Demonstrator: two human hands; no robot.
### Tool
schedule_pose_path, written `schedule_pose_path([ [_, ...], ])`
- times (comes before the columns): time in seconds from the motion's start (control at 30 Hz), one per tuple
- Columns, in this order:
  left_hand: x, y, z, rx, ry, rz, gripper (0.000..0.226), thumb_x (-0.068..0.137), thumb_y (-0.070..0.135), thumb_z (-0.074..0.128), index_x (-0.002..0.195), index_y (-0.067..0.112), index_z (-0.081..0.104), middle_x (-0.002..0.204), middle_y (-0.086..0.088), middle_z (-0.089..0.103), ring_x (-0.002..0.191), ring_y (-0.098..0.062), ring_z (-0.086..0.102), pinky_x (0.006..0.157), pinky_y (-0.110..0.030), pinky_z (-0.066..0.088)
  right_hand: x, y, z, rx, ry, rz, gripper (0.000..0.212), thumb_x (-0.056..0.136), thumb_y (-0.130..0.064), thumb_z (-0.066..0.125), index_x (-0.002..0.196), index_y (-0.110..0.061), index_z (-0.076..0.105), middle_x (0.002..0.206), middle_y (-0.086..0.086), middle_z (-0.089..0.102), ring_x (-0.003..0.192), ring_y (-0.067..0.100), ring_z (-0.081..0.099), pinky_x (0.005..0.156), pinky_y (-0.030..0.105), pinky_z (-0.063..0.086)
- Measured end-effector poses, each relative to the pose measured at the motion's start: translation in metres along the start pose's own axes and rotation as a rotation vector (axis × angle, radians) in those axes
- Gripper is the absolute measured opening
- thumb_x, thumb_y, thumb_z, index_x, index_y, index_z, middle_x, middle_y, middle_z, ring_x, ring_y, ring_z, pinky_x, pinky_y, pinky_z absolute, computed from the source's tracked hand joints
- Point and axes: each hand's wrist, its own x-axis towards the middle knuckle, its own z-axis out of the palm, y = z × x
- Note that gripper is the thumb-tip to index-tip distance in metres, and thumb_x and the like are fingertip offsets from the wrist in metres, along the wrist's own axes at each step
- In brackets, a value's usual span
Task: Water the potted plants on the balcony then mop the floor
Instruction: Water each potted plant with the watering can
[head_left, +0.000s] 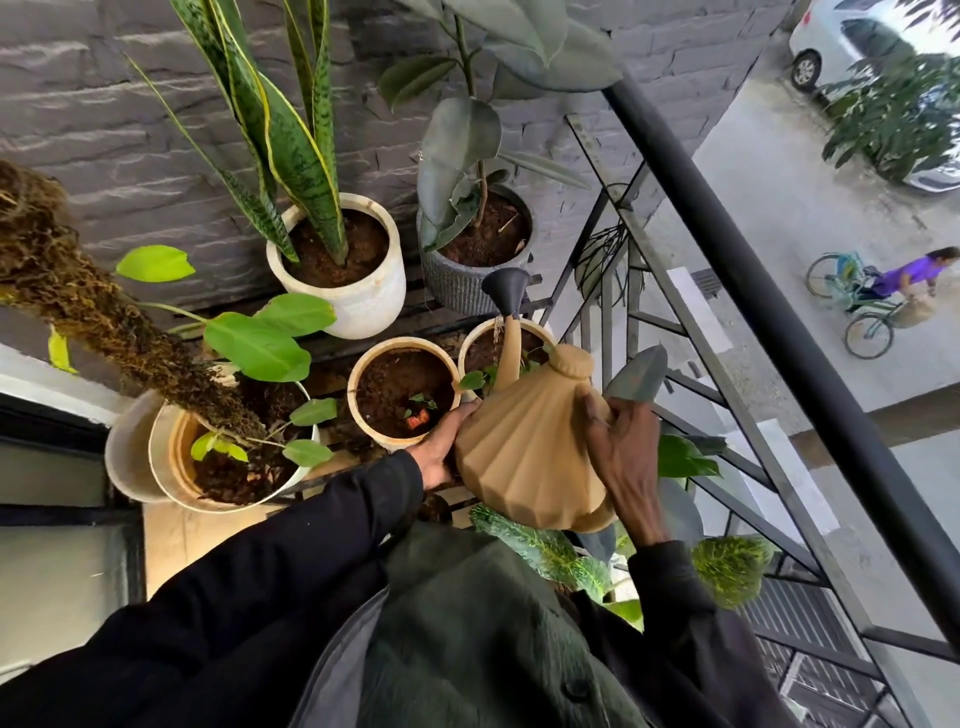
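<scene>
Far left: moss pole (78, 291) runs in from the frame edge, its top cut off, its foot lost among leaves in a white pot (156, 457) at lower left. That pot looks doubled, one inside another; cannot tell for sure. Below it is a patch of tan floor (197, 535), with a dark door or window frame (62, 514) beside it, only partly in view. Grey stone-faced wall (104, 104) fills the upper left. Against it stands a snake plant (291, 145) in a white glazed pot (363, 301), leaf tips cut off at the top. Centre: tan pot (400, 392) of bare soil with a tiny sprout and a small red tag, too small to read. The pots stand on a dark slatted rack (426, 304), mostly hidden. Upper centre: rubber plant (457, 140) in a grey ribbed pot (462, 286). Left hand (441, 449), out of a black sleeve (270, 561), lies with fingers fairly straight against the left flank of the watering can (524, 457); palm side hidden. The can, tan and ribbed, is tipped away just right of centre, its dark rose (506, 288) over a small pale pot (483, 345), a thin stream falling in. Most of that pot is hidden behind the spout and the can. Right hand (623, 452) wraps over the can's right side, fingers curled round it; the handle is mostly covered. Right: black railing (779, 312) slants across. Past it is a street below, with a blurred cyclist (904, 280) and a white car (841, 47) cut off at upper right.
</scene>
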Motion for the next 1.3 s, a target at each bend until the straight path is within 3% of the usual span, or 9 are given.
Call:
schedule_pose_path([
  [0.07,-0.005,0.0,0.002,-0.017,-0.005,0.014,0.043,0.099,0.06,0.052,0.112,0.023,0.068,0.107,-0.009,0.072,0.098,-0.025,0.065,0.078,-0.035,0.05,-0.007,0.0,-0.002,0.017,0.019,-0.007,0.057,0.1,-0.043,0.066,0.055,-0.018,0.04,0.049,-0.005,0.03,0.041,0.009,0.02,0.042,0.019,0.023],
  [0.37,-0.013,-0.007,0.01,-0.026,-0.003,0.065,0.042,0.096,0.057,0.06,0.114,0.02,0.067,0.105,-0.009,0.073,0.097,-0.024,0.066,0.08,-0.035,0.052,-0.032,0.007,-0.015,0.046,0.083,-0.002,0.055,0.094,-0.045,0.064,0.052,-0.022,0.04,0.046,-0.01,0.031,0.042,0.012,0.035,0.043,0.02,0.028],
  [0.5,-0.009,-0.016,0.008,-0.03,-0.047,0.112,0.056,0.092,0.059,0.065,0.131,0.019,0.065,0.106,-0.006,0.075,0.103,-0.023,0.067,0.102,-0.042,0.048,-0.037,0.014,-0.022,0.036,0.046,0.03,0.059,0.095,-0.047,0.065,0.052,-0.023,0.033,0.047,-0.01,0.028,0.041,0.012,0.025,0.046,0.023,0.02],
  [0.6,-0.007,-0.021,0.007,-0.015,-0.064,0.139,0.063,0.089,0.06,0.067,0.139,0.023,0.06,0.119,-0.006,0.072,0.115,-0.023,0.064,0.109,-0.045,0.046,-0.038,0.015,-0.026,0.045,0.037,0.042,0.057,0.093,-0.056,0.056,0.054,-0.022,0.033,0.05,-0.009,0.026,0.047,0.008,0.018,0.051,0.031,0.02],
  [0.8,-0.017,-0.022,0.01,-0.012,-0.089,0.194,0.056,0.095,0.056,0.062,0.145,0.034,0.052,0.13,-0.003,0.067,0.119,-0.021,0.061,0.095,-0.041,0.051,-0.041,0.019,-0.026,0.064,0.061,0.054,0.056,0.087,-0.063,0.049,0.054,-0.02,0.034,0.051,-0.006,0.026,0.052,0.015,0.02,0.054,0.033,0.021],
  [0.93,-0.02,-0.02,0.01,-0.014,-0.107,0.208,0.051,0.097,0.053,0.06,0.143,0.033,0.054,0.131,-0.003,0.067,0.12,-0.021,0.061,0.098,-0.041,0.051,-0.042,0.016,-0.026,0.073,0.079,0.049,0.055,0.088,-0.061,0.051,0.053,-0.021,0.035,0.049,-0.01,0.025,0.048,0.009,0.017,0.049,0.029,0.019],
  [1.07,-0.02,-0.019,0.008,-0.002,-0.093,0.224,0.064,0.089,0.055,0.065,0.147,0.03,0.051,0.134,-0.006,0.065,0.124,-0.024,0.059,0.105,-0.046,0.048,-0.041,0.016,-0.025,0.095,0.083,0.059,0.054,0.092,-0.049,0.06,0.052,-0.019,0.038,0.047,-0.011,0.026,0.042,0.012,0.021,0.043,0.021,0.019],
  [1.17,-0.023,-0.019,0.009,-0.022,-0.071,0.236,0.056,0.096,0.051,0.061,0.147,0.031,0.049,0.131,-0.006,0.064,0.118,-0.022,0.06,0.094,-0.041,0.051,-0.041,0.015,-0.025,0.11,0.092,0.049,0.053,0.092,-0.046,0.062,0.051,-0.022,0.037,0.046,-0.013,0.027,0.04,0.011,0.023,0.042,0.02,0.023],
  [1.3,-0.03,-0.017,0.011,-0.027,-0.072,0.262,0.055,0.098,0.049,0.06,0.149,0.033,0.047,0.141,-0.006,0.06,0.121,-0.021,0.059,0.089,-0.038,0.052,-0.043,0.014,-0.026,0.138,0.096,0.037,0.053,0.091,-0.047,0.061,0.051,-0.023,0.036,0.046,-0.015,0.026,0.038,0.011,0.027,0.041,0.019,0.026],
])
